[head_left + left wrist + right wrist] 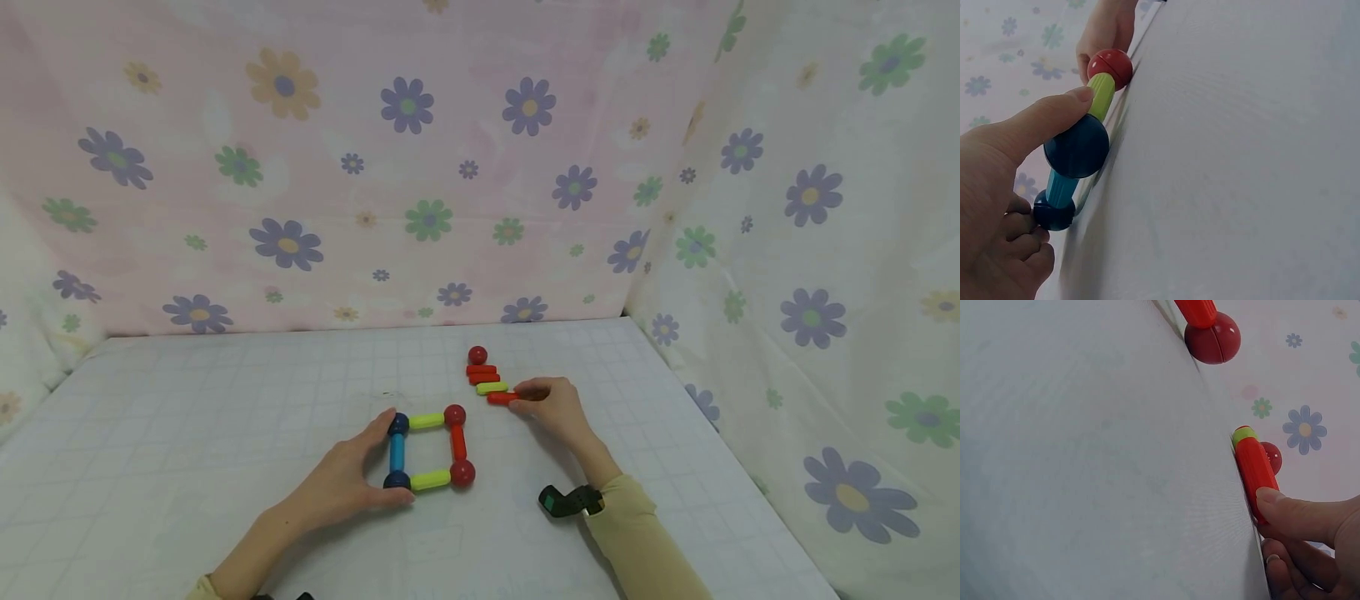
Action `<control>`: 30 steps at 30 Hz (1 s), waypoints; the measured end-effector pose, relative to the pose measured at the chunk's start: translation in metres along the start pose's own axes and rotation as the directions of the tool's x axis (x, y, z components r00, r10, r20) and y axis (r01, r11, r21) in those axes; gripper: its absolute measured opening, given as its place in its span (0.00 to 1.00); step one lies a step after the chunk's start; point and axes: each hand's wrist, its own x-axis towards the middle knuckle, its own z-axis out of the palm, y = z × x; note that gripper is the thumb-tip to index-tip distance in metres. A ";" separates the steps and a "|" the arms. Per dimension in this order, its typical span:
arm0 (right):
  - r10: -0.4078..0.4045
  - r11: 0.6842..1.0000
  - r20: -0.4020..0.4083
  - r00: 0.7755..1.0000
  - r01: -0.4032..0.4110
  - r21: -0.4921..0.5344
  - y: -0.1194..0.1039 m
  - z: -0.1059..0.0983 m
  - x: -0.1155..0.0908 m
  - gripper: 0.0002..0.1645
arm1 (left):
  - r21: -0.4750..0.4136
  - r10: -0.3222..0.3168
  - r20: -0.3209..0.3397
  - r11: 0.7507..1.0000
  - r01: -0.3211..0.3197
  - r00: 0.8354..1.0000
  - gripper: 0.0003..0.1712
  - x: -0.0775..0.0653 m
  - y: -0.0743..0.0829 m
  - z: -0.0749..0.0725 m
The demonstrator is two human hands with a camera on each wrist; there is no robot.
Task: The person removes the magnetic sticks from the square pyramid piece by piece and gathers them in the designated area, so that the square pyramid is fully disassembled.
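A square of magnetic building rods and balls lies flat on the table. It has a light-blue rod (397,452), a red rod (458,442), two yellow-green rods, two dark-blue balls (1077,147) and two red balls (462,473). My left hand (345,475) grips the square's left side, thumb at the near dark-blue ball and fingers at the far one. My right hand (551,410) pinches the right end of a loose red rod (1255,472) between thumb and fingers. That rod is the nearest in a row of loose pieces.
Beyond the pinched rod lie a loose yellow-green rod (492,387), two red rods (482,370) and a single red ball (477,355). A white gridded cloth (225,417) covers the table. Flowered curtains (420,167) stand behind it and along the right side.
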 end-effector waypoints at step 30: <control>-0.135 0.991 -0.017 0.991 0.135 0.003 -0.054 0.011 -0.008 0.16 | 0.003 0.037 -0.007 0.999 -0.037 0.999 0.66 0.000 -0.005 -0.002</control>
